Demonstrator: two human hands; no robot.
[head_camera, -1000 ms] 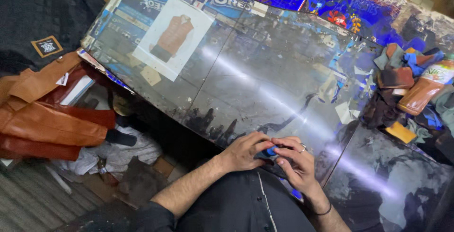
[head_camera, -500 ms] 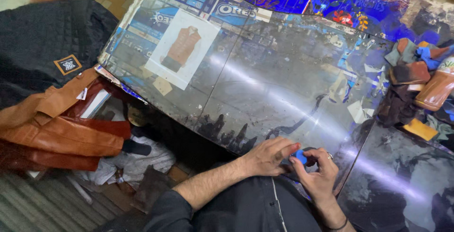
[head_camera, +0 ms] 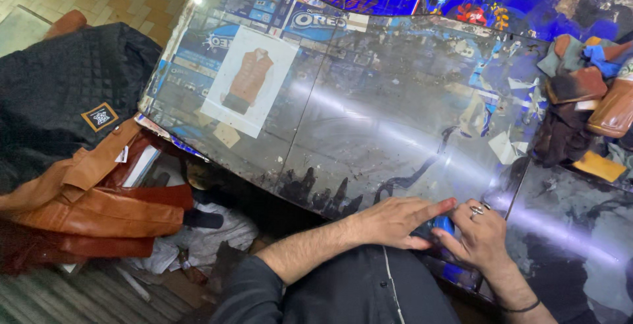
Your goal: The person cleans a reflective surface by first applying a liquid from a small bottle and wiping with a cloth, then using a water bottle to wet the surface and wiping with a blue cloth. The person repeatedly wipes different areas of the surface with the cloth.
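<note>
Blue object is what your hands close on, and you can barely see it: only a small bright blue patch shows between your two hands, at the near edge of the table, so its kind and full shape cannot be made out. Your left hand covers most of it from the side, and your right hand hides the rest.

Your left hand lies low over the blue object with the fingers stretched out and pressed together, tips pointing across toward your right hand, thumb tucked under. The forearm runs back from the blue object to a dark sleeve pushed up near the elbow. Your right hand is curled, knuckles up, fingers bent in around the blue object from the other side; it wears a ring on one finger and a thin dark band at the wrist. Both hands grip the blue object together, though how firmly each holds it you cannot tell.

Beyond the blue object the table's glossy top glares, blurring the printed sheets under it, among them a picture of a brown vest. Far to the right of the blue object a heap of leather scraps is cut off by the frame. Left of the blue object, below the table, tan leather pieces lie beside a black quilted garment.
</note>
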